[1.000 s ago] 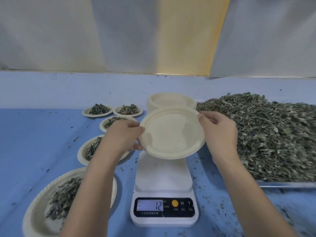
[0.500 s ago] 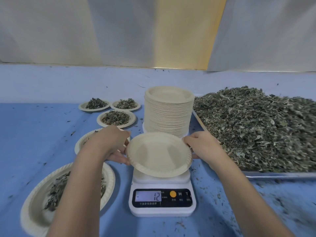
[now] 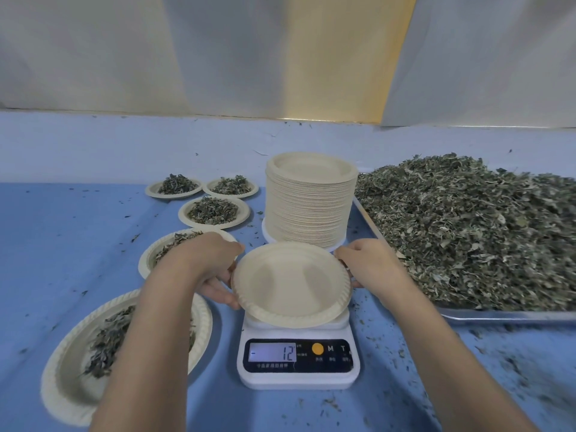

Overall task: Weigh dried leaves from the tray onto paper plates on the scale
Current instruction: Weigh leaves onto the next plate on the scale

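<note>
While both hands hold it by opposite edges, the empty paper plate (image 3: 291,283) sits level over the platform of the white digital scale (image 3: 298,380), hollow side up and rim crimps showing along its near edge; being round, it has no long axis to speak of. Whether it already rests on the platform or hangs just above it cannot be told. The left hand (image 3: 207,263) grips the left rim, fingers curled beneath it, and the right hand (image 3: 369,263) pinches the right rim. The scale's display (image 3: 272,352) reads minus 12. Just behind the scale stands a tall stack of paper plates (image 3: 308,204), and to the right of that a metal tray (image 3: 505,315) carries a heaped mound of dried leaves (image 3: 467,226). On the blue table (image 3: 78,244) to the left, five plates with leaf portions run from the nearest filled plate (image 3: 59,391), partly hidden by the left forearm, back toward the wall.
</note>
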Demonstrator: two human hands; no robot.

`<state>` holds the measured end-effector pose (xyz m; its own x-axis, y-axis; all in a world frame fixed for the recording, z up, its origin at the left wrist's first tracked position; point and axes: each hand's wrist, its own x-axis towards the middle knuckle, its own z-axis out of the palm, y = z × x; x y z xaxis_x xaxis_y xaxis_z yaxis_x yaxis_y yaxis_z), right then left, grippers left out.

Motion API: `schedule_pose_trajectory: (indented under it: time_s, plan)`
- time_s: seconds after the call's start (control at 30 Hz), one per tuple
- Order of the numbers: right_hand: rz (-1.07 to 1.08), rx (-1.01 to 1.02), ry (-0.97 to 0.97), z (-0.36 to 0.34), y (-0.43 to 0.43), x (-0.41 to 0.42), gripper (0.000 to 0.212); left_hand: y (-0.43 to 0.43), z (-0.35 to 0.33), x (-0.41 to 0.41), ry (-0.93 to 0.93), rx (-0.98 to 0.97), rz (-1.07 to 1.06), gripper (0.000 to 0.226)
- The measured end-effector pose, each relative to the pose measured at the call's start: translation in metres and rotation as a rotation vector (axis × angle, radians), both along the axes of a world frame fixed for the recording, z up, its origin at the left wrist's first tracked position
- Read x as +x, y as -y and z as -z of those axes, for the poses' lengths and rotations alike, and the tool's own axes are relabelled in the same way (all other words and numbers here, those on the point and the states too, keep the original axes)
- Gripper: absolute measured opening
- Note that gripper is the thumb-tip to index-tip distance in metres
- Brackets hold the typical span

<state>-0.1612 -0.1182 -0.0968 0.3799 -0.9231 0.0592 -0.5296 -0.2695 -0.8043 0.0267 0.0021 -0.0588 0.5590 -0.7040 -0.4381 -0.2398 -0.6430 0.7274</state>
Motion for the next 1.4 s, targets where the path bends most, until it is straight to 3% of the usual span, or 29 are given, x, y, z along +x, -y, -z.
schedule_pose_trajectory:
  time_s: [0.13, 0.27, 0.4, 0.53, 0.67, 0.8, 0.87, 1.0, 1.1, 1.17, 1.23, 1.27, 1.33, 1.4]
  plan:
    - [0.002, 0.003, -0.013, 0.002, 0.001, 0.000, 0.028, -0.001, 0.001, -0.002, 0.035, 0.017, 0.027, 0.039]
    - [0.060, -0.050, -0.020, 0.004, 0.005, -0.001, 0.043, 0.003, 0.004, -0.002, 0.123, -0.027, 0.009, 0.034]
    - [0.066, -0.074, -0.007, 0.004, 0.006, -0.001, 0.042, 0.011, 0.007, -0.004, 0.433, -0.060, 0.061, 0.034]
    - [0.093, -0.093, 0.019, 0.002, 0.009, -0.006, 0.037, 0.019, 0.008, -0.021, 0.633, -0.341, 0.112, 0.022]
    - [0.161, -0.137, 0.016, 0.001, 0.021, -0.022, 0.031, 0.031, 0.007, -0.056, 0.594, -0.604, 0.203, 0.024]
    - [0.232, -0.246, -0.155, 0.001, 0.040, -0.053, 0.019, 0.049, 0.004, -0.094, 0.389, -0.727, 0.301, 0.021]
    - [0.246, -0.263, -0.291, 0.002, 0.050, -0.071, 0.023, 0.058, 0.001, -0.108, 0.393, -0.748, 0.340, 0.022]
    - [0.211, -0.099, -0.688, 0.001, 0.057, -0.099, 0.062, 0.073, -0.002, -0.127, 0.420, -0.785, 0.388, 0.022]
    - [0.123, 0.095, -0.852, -0.003, 0.056, -0.103, 0.083, 0.081, -0.001, -0.136, 0.399, -0.810, 0.400, 0.022]
    - [0.069, 0.180, -0.829, -0.003, 0.060, -0.103, 0.069, 0.084, 0.000, -0.140, 0.381, -0.829, 0.403, 0.021]
    - [0.075, 0.241, -0.640, 0.001, 0.066, -0.099, 0.027, 0.085, 0.001, -0.143, 0.365, -0.844, 0.406, 0.020]
    - [0.103, 0.242, -0.574, 0.004, 0.069, -0.096, 0.016, 0.085, 0.001, -0.144, 0.357, -0.850, 0.408, 0.020]
    - [0.161, 0.163, -0.496, 0.009, 0.074, -0.084, 0.008, 0.086, 0.001, -0.144, 0.338, -0.866, 0.408, 0.020]
    - [0.189, -0.025, -0.495, 0.018, 0.083, -0.074, 0.019, 0.085, 0.001, -0.141, 0.305, -0.881, 0.397, 0.020]
